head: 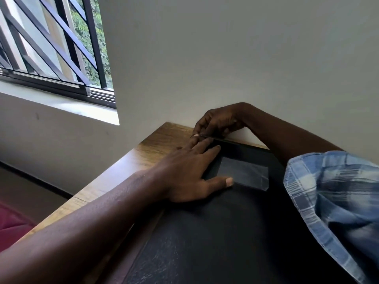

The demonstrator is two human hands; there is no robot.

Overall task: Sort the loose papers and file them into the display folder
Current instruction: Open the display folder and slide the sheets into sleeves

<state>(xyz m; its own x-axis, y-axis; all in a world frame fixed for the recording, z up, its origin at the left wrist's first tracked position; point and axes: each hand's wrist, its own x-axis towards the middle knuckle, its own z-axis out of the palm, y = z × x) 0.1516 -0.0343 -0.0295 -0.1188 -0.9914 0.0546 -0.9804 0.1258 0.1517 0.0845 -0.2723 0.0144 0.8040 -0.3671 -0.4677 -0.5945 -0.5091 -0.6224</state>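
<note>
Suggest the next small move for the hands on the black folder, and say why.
Probably slide the left hand off and swing the cover open. The right hand pinches the far edge of the display folder, barely lifted, while the left hand lies flat on the closed cover.

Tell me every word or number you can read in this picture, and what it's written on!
None: no word, number or sign can be read here.
The display folder has a plain black cover with no print.
The clear pocket on its cover shows nothing readable.
The checked sleeve has only a pattern.
</note>
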